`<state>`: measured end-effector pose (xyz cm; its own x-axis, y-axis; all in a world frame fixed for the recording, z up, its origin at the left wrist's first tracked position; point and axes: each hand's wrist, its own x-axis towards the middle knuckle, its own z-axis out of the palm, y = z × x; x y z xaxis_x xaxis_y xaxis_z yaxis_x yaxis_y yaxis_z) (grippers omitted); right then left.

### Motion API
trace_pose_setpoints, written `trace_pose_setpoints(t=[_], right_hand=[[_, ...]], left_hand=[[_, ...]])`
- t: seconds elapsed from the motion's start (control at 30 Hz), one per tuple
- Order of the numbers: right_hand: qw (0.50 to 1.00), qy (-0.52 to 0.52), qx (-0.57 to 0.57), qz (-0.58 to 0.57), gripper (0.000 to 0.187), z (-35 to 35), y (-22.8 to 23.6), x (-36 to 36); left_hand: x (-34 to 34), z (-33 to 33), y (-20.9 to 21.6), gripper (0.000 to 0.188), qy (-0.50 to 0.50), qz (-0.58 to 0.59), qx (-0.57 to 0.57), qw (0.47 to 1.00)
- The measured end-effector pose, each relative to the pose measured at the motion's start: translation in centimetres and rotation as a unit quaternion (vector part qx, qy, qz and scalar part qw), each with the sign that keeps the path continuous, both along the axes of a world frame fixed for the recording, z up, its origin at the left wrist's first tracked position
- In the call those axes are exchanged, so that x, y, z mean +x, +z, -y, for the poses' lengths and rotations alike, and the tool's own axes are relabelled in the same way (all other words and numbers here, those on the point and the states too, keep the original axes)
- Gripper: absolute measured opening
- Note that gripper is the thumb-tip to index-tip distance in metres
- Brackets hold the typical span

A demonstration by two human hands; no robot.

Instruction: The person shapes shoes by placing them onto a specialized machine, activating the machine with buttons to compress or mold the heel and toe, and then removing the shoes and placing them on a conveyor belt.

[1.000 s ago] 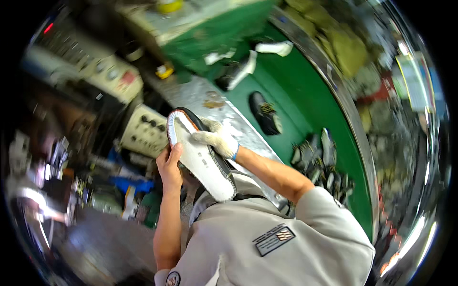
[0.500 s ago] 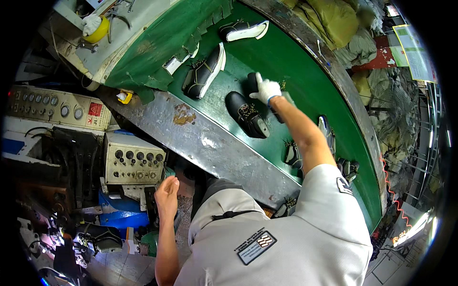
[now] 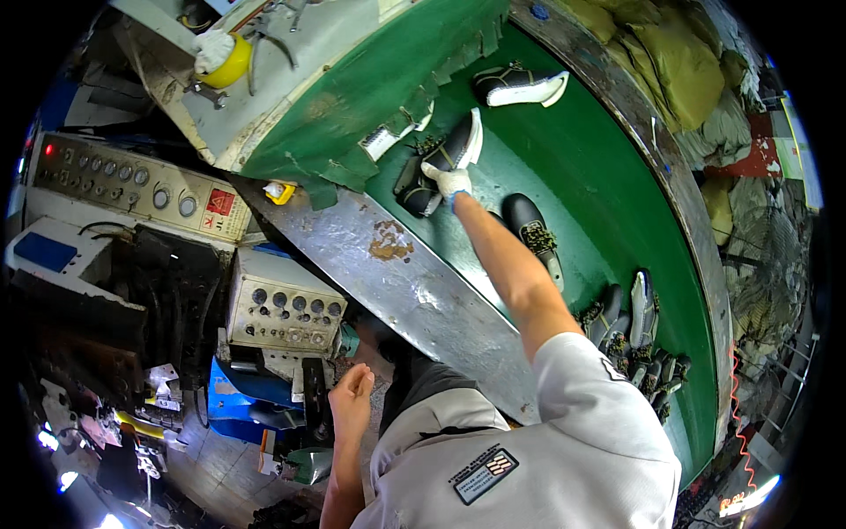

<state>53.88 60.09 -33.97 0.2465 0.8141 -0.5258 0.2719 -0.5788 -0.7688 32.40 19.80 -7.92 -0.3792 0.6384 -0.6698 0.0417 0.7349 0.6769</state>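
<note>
Gloved right hand on a black shoe on the green belt

The right hand (image 3: pixel 447 181), in a white glove, reaches far across the metal ledge (image 3: pixel 397 273) and closes over the black white-soled shoe (image 3: pixel 439 167), which lies on the green conveyor (image 3: pixel 599 176) directly under the palm. The bare left hand (image 3: pixel 351 406) hangs near the body, loosely open, holding nothing.

My right hand (image 3: pixel 447 181) – white-gloved, arm stretched out – rests on a black shoe (image 3: pixel 438 167) on the green conveyor (image 3: pixel 608 176) | my left hand (image 3: pixel 351 401) hangs bare and empty, low by the grey control box (image 3: pixel 284 304) | 1 more black shoe (image 3: pixel 536 231) lies just beside my forearm.
</note>
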Motion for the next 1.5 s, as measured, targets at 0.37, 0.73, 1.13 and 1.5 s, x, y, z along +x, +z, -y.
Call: trace_pose_setpoints(t=[0.37,0.73,1.13,1.5], right_hand=[[0.766,0.157,-0.053,-0.621,0.082,19.0,16.9,-4.9],[0.725,0.291,-0.257,-0.57,0.043,38.5,32.1,-26.6],[0.717,0.388,-0.219,-0.536,0.044,44.7,32.3,-42.6],[0.772,0.348,-0.157,-0.508,0.032,44.9,29.5,-49.0]], left_hand=[[-8.2,3.1,3.7,0.034,0.135,0.022,0.152,0.979],[-23.2,11.4,11.2,0.031,0.341,0.069,0.253,0.903],[-32.2,21.4,8.6,0.057,0.519,0.036,0.41,0.749],[-30.9,17.9,5.4,0.047,0.527,0.218,0.397,0.719]])
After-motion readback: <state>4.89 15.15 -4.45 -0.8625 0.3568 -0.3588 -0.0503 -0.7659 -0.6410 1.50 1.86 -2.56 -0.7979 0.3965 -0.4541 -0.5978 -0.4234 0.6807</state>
